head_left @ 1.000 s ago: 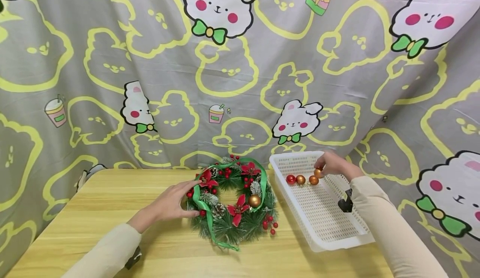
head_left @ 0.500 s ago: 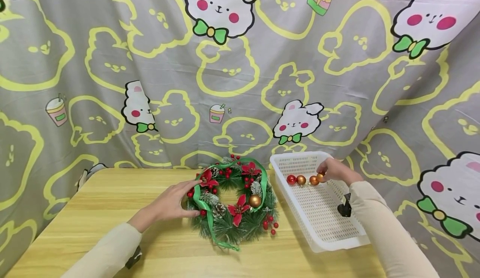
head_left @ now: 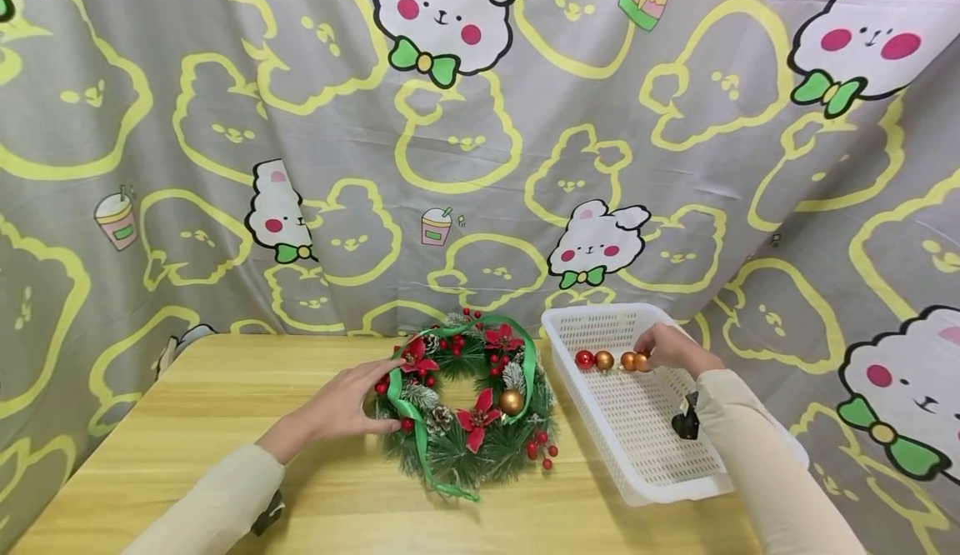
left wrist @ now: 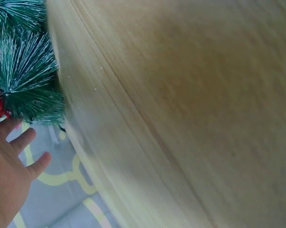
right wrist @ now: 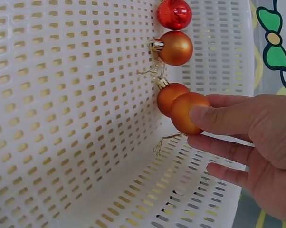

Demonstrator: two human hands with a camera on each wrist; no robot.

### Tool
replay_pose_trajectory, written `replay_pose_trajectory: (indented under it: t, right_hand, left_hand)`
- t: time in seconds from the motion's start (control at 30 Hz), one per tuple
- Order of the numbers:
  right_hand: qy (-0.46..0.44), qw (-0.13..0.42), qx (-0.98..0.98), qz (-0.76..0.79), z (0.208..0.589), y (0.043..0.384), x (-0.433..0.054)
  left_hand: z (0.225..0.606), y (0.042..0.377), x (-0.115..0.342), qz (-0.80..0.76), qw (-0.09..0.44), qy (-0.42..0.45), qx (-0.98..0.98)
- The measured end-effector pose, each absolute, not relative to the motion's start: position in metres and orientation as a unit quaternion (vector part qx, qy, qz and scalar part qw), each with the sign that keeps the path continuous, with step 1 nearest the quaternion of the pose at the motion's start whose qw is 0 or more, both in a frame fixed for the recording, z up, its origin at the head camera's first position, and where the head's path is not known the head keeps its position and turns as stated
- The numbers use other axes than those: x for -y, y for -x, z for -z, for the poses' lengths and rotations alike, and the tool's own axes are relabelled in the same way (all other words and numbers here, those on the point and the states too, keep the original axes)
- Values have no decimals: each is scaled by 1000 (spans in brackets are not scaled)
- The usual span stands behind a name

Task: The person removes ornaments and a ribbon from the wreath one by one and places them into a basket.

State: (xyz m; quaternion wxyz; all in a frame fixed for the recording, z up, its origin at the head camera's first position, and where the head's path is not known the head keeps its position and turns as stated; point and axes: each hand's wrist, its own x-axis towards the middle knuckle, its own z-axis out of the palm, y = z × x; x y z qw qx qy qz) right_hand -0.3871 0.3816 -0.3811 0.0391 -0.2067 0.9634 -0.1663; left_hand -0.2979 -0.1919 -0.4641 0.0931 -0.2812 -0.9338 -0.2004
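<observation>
My left hand (head_left: 341, 401) rests with spread, relaxed fingers at the left side of a Christmas wreath (head_left: 498, 457) on the wooden table. Red poinsettias (head_left: 477, 420), pine cones, berries, a gold bauble (head_left: 512, 402) and a loose green ribbon (head_left: 420, 447) decorate it. Inside the white plastic basket (head_left: 600, 432), my right hand (head_left: 672, 350) pinches an orange-gold bauble (right wrist: 182, 114) between thumb and fingers, its gold string hanging below. Right behind it sits another orange-gold bauble (right wrist: 166, 97). Further along the basket's end are a gold bauble (right wrist: 177, 48) and a shiny red bauble (right wrist: 174, 14).
The basket stands on the right of the wooden table (head_left: 180, 422), just right of the wreath. A grey curtain (head_left: 345, 138) with yellow outlines and white cartoon heads hangs behind the table and round its sides. Black wrist straps show at both sleeves.
My right hand has lowered the pinched bauble a little into the basket, down beside the other orange-gold one. The left hand and wreath have stayed in place.
</observation>
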Motion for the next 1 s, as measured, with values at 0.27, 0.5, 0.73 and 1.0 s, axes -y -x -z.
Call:
replay_pose_trajectory:
  t: [0.27,0.5,0.73,1.0]
  right_hand:
    - [183,44,-967,172,391,392,-380]
    - [155,42,-972,170,396,394,-380]
    - [147,37,-973,175,400,395,-380]
    - [134,42,-977,158,405,399,-381]
  left_hand:
    - [464,299,192,195,96,285,934]
    - [465,299,191,192,95,285,934]
    - [462,300,191,192,96,288,933]
    - [462,299,191,194,88,284,935]
